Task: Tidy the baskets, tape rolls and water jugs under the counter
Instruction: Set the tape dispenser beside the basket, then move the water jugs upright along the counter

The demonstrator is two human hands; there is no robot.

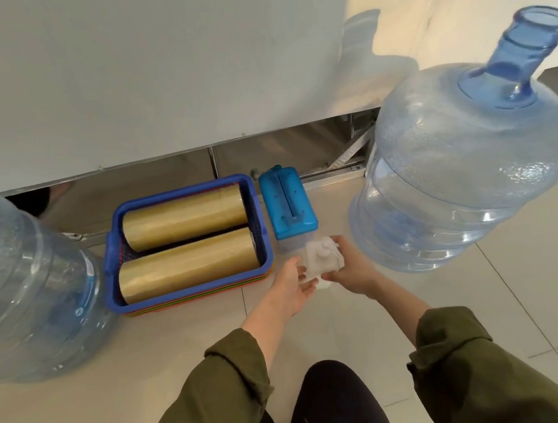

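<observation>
Already the two golden tape rolls [186,243] lie inside the blue plastic basket [190,298]. Just right of it, my right hand [344,270] grips a small white plastic piece [322,258], left hand [294,287] open beside. Both clear blue water jugs [465,164] flank the basket, probably unplaced.

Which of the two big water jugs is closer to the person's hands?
The right water jug, whose open blue neck shows at the top right, stands just beside the right hand. The left water jug sits beyond the blue basket.
</observation>
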